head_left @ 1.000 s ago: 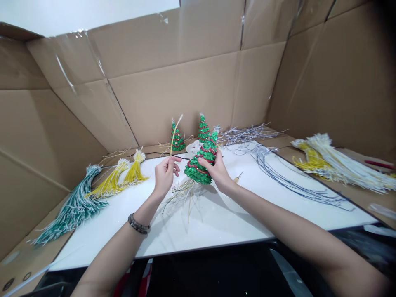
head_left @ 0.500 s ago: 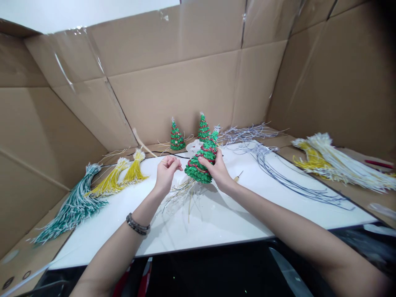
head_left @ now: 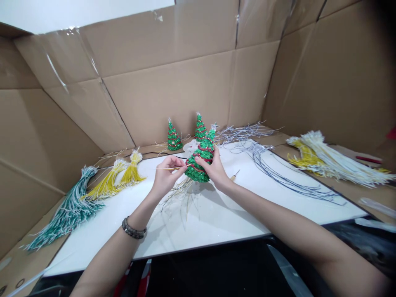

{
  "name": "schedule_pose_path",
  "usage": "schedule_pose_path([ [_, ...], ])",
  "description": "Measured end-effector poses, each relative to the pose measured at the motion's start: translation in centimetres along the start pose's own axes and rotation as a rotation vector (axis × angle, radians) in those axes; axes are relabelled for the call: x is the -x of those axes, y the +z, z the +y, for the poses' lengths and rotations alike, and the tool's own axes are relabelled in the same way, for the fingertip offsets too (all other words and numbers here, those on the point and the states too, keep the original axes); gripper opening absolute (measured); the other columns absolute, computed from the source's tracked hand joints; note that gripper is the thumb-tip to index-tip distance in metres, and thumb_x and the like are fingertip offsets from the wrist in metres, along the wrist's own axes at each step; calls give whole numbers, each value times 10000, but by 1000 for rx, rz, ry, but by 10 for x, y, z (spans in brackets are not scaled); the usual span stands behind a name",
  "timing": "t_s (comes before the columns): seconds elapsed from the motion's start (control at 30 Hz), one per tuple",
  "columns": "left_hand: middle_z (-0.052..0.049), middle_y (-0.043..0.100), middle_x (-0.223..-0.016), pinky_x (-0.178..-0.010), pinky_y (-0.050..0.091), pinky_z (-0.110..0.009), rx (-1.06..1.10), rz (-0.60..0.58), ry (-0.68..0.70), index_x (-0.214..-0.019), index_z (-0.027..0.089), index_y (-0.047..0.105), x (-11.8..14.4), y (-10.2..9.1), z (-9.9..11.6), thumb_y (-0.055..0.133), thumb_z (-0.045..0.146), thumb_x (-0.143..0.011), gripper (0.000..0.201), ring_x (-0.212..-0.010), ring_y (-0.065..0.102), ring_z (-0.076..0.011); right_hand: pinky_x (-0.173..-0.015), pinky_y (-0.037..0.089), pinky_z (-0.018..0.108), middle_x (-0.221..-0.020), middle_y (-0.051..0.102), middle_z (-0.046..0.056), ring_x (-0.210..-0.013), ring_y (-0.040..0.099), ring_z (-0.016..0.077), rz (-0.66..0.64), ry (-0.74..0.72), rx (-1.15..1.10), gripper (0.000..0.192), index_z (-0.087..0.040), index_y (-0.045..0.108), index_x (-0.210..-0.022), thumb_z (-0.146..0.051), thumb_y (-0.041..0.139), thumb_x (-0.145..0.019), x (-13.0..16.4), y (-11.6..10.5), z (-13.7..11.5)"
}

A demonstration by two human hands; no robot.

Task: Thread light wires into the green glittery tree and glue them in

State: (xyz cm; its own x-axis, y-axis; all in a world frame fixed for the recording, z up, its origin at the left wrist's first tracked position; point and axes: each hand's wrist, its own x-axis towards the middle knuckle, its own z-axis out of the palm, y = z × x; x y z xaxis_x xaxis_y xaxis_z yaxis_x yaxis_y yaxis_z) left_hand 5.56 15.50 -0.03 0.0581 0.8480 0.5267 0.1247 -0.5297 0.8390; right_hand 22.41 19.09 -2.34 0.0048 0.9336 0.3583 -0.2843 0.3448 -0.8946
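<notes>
My right hand (head_left: 215,170) is wrapped around the right side of a green beaded Christmas tree (head_left: 197,174) with red garland and a clear star on top. The tree tilts slightly to the right, and thin wires (head_left: 179,189) trail from its base over the white board. At the tree's left side my left hand (head_left: 167,174) pinches a thin pale-yellow wire (head_left: 177,168) between thumb and fingers. One end of this wire meets the tree near the red garland; whether it goes in cannot be made out.
Two similar trees, one on the left (head_left: 174,140) and one partly hidden (head_left: 199,126), stand behind. An awl (head_left: 234,176) lies right of my hand. Green-white strands (head_left: 66,212) and yellow bundles (head_left: 131,171) lie left; grey wires (head_left: 278,177) and white strands (head_left: 343,165) lie right.
My left hand has moved right to the tree's side, and the thin wire now shows in its pinch. My right hand keeps its hold on the tree. The view has shifted slightly.
</notes>
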Motion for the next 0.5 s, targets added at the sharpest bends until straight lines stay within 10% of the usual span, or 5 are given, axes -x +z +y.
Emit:
schedule_pose_path([
  [0.5,-35,705,-827,-775,545,-275,-425,60,306,-823,198,629,18,13,-6,650,237,-879,72,-773,663,-148,-1116,419,455,-1287,578,82,-1166,594,244,30,-46,60,727,-256,391,-1330,-421,776,-736,1,-2,2],
])
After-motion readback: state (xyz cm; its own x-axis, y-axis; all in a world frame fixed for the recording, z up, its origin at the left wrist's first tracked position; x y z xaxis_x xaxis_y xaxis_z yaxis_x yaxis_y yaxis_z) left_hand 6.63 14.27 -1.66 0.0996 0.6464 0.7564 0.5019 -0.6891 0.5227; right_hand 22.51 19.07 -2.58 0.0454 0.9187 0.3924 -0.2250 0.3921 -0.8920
